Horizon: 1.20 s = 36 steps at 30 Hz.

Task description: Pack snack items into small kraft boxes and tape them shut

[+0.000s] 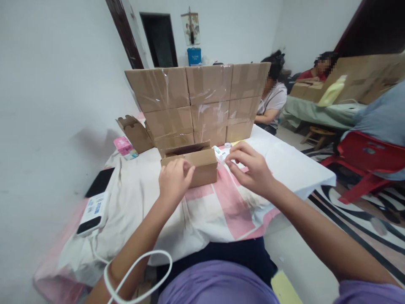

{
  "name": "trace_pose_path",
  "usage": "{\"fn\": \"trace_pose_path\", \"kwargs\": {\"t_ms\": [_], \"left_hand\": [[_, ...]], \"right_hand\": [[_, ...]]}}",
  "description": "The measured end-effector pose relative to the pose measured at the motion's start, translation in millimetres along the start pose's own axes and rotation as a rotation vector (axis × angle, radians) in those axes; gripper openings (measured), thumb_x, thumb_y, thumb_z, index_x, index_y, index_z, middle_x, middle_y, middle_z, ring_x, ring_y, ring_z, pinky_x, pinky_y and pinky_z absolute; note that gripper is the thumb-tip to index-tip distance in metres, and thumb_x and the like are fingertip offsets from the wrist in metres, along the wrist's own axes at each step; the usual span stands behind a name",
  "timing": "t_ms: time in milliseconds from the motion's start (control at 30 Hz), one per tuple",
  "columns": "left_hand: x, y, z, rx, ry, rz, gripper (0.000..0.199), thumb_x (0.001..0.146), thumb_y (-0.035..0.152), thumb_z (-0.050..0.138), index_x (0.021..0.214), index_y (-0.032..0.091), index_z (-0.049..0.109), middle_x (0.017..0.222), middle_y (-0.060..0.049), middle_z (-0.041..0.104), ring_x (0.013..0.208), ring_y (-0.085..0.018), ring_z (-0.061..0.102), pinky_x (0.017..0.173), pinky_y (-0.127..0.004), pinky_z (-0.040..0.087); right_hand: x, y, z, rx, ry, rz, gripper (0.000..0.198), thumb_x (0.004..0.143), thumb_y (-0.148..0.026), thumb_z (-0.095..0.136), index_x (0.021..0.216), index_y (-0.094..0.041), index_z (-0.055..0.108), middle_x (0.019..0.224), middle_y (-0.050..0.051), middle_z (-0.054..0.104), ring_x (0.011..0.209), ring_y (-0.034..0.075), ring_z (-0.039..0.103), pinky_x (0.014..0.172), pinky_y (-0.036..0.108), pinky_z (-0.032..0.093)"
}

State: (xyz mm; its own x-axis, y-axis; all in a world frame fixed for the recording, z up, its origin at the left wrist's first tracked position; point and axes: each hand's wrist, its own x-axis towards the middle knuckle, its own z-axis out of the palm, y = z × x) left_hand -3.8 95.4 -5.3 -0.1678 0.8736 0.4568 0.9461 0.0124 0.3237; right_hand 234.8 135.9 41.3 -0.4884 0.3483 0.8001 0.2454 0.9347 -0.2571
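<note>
While the left hand [174, 180] rests against the near left part of a small cardboard box [204, 174], its thumb stands a little apart from the bent fingers; whether they grip the cardboard, I cannot tell. That box sits on the patterned tablecloth [232, 207] — a dark gap showing along its top — just on the near side of a wall of taped cartons [209, 103]. To the right of the box, the right hand [248, 169] hangs with fingers curved and thumb tip close to the fingertips; I cannot tell whether anything is pinched there. A small white item [218, 152] lies just beyond those fingertips.

Far left, a pink packet [124, 146] stands beside an open brown carton [137, 137]. Nearer on the left lie a dark flat panel [100, 182] and a white device [91, 215] — a white cable [170, 264] loops over the left forearm. Far right, a person in a pale top [276, 101] sits partly behind the cartons.
</note>
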Motion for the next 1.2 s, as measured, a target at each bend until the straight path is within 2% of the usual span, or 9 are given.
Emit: {"fn": "trace_pose_path", "kwargs": {"t_ms": [100, 200, 267, 433, 667, 833, 900, 1033, 1200], "left_hand": [[31, -10, 5, 0.107, 0.176, 0.097, 0.041, 0.094, 0.033, 0.055, 0.132, 0.018, 0.056, 0.139, -0.018, 0.062, 0.131, -0.037, 0.051, 0.102, -0.052, 0.040], [54, -17, 13, 0.124, 0.085, 0.237, 0.056, 0.095, 0.026, 0.050, 0.150, 0.020, 0.041, 0.158, -0.013, 0.046, 0.147, -0.032, 0.038, 0.117, -0.054, 0.028], [57, -22, 19, 0.094, -0.025, 0.280, 0.051, 0.099, 0.025, 0.043, 0.150, 0.021, 0.043, 0.157, -0.011, 0.048, 0.148, -0.029, 0.039, 0.121, -0.054, 0.023], [43, -29, 29, 0.031, -0.137, 0.247, 0.040, 0.103, 0.039, 0.041, 0.133, 0.025, 0.063, 0.143, -0.006, 0.063, 0.135, -0.027, 0.056, 0.117, -0.049, 0.037], [35, -34, 42, 0.016, -0.115, 0.251, 0.047, 0.104, 0.042, 0.037, 0.139, 0.021, 0.060, 0.147, -0.009, 0.058, 0.140, -0.028, 0.051, 0.118, -0.050, 0.035], [29, -39, 48, -0.029, -0.079, 0.274, 0.049, 0.105, 0.044, 0.035, 0.142, 0.022, 0.058, 0.148, -0.009, 0.057, 0.140, -0.030, 0.051, 0.117, -0.052, 0.035], [28, -39, 49, -0.053, -0.075, 0.268, 0.049, 0.104, 0.045, 0.037, 0.142, 0.021, 0.059, 0.148, -0.009, 0.057, 0.140, -0.031, 0.051, 0.116, -0.053, 0.035], [27, -38, 48, -0.080, -0.072, 0.252, 0.049, 0.103, 0.044, 0.039, 0.141, 0.021, 0.059, 0.148, -0.009, 0.057, 0.140, -0.033, 0.051, 0.116, -0.054, 0.036], [28, -37, 48, -0.079, -0.070, 0.248, 0.047, 0.102, 0.043, 0.041, 0.140, 0.023, 0.060, 0.147, -0.007, 0.057, 0.138, -0.033, 0.053, 0.115, -0.054, 0.037]], "right_hand": [[18, 10, -9, 0.001, -0.074, -0.020, 0.012, 0.100, -0.025, 0.052, 0.092, -0.022, 0.061, 0.099, 0.009, 0.055, 0.090, 0.021, 0.058, 0.080, 0.037, 0.050], [32, 24, -4, 0.036, -0.180, -0.012, 0.015, 0.102, -0.029, 0.050, 0.092, -0.022, 0.060, 0.104, 0.009, 0.053, 0.095, 0.023, 0.056, 0.085, 0.040, 0.050], [38, 35, 4, 0.072, -0.256, -0.001, 0.016, 0.102, -0.030, 0.049, 0.094, -0.021, 0.059, 0.109, 0.010, 0.052, 0.100, 0.023, 0.056, 0.089, 0.041, 0.049], [45, 72, 36, 0.104, -0.395, 0.019, 0.017, 0.102, -0.029, 0.050, 0.093, -0.020, 0.059, 0.114, 0.010, 0.049, 0.105, 0.022, 0.054, 0.098, 0.042, 0.046], [54, 122, 86, 0.084, -0.533, 0.065, 0.012, 0.097, -0.028, 0.057, 0.090, -0.018, 0.061, 0.118, 0.012, 0.048, 0.113, 0.025, 0.051, 0.102, 0.046, 0.044], [61, 131, 97, 0.021, -0.639, 0.078, 0.014, 0.093, -0.030, 0.063, 0.085, -0.018, 0.062, 0.120, 0.012, 0.050, 0.114, 0.028, 0.050, 0.103, 0.048, 0.043], [63, 135, 96, -0.029, -0.633, 0.135, 0.019, 0.090, -0.036, 0.070, 0.094, -0.018, 0.063, 0.120, 0.012, 0.048, 0.115, 0.030, 0.049, 0.103, 0.050, 0.043], [62, 140, 94, -0.129, -0.482, 0.268, 0.058, 0.079, -0.044, 0.082, 0.126, -0.021, 0.056, 0.124, 0.013, 0.044, 0.120, 0.034, 0.047, 0.104, 0.054, 0.043], [45, 118, 93, -0.087, -0.427, 0.212, 0.027, 0.092, -0.036, 0.069, 0.117, -0.024, 0.067, 0.126, 0.012, 0.048, 0.117, 0.031, 0.051, 0.104, 0.052, 0.045]]}}
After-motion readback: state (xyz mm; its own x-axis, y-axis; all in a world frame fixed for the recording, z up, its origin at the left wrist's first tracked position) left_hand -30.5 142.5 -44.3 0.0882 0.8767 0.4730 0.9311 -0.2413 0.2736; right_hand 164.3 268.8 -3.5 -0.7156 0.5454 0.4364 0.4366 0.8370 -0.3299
